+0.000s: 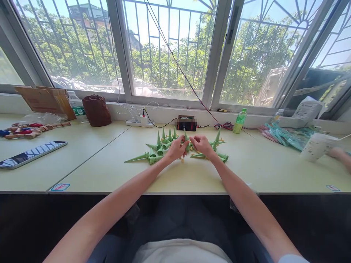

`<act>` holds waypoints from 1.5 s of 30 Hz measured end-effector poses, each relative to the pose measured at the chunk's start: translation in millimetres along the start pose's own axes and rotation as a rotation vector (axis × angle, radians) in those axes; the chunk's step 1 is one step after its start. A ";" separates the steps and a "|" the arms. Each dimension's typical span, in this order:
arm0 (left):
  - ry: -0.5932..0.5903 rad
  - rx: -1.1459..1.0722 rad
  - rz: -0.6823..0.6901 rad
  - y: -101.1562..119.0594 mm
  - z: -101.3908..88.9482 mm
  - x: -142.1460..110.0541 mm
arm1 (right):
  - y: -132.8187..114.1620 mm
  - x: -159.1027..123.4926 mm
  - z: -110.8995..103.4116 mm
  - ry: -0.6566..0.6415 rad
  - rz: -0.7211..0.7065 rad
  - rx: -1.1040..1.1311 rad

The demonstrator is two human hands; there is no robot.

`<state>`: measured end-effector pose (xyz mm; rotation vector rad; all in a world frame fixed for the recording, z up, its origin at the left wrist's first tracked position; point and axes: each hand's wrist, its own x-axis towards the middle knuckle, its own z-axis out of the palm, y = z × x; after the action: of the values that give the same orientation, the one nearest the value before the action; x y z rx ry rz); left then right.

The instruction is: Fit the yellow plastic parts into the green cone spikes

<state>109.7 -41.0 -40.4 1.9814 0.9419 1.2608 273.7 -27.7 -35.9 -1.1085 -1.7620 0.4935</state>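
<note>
Several green cone-shaped plastic spikes (153,151) lie and stand in a loose heap at the middle of the pale table (115,171). My left hand (177,149) and my right hand (202,145) meet over the heap. Both have their fingers pinched together on one green spike (188,143) held between them. Small yellowish bits lie among the spikes; what they are is too small to tell.
A black device (186,124) and white power strip (138,121) sit behind the heap. A green bottle (240,121) stands at right, a brown pouch (96,110) and water bottle (77,106) at left. Another person's hand (338,154) holds a white cup (318,146) far right.
</note>
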 end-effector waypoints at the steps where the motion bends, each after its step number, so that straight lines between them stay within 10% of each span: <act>1: -0.006 0.029 0.017 0.2 -0.1 -1.0 | -0.4 -0.1 -0.3 0.004 0.005 -0.022; 10: -0.018 0.084 0.165 -11.1 2.1 0.3 | 1.8 2.2 0.8 0.058 0.062 -0.046; 16: 0.110 -0.090 -0.052 -4.9 2.4 5.8 | 4.0 3.1 -0.7 0.212 0.040 0.021; 26: -0.133 -0.542 -0.304 2.3 0.1 3.9 | -0.5 0.9 -0.9 0.117 -0.051 -0.016; 45: 0.051 0.106 0.093 0.6 0.6 -1.4 | -1.9 0.7 1.0 0.076 0.018 -0.021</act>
<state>110.0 -42.5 -40.9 2.1055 0.9689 1.3426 271.8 -27.9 -34.5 -1.1448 -1.6958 0.4387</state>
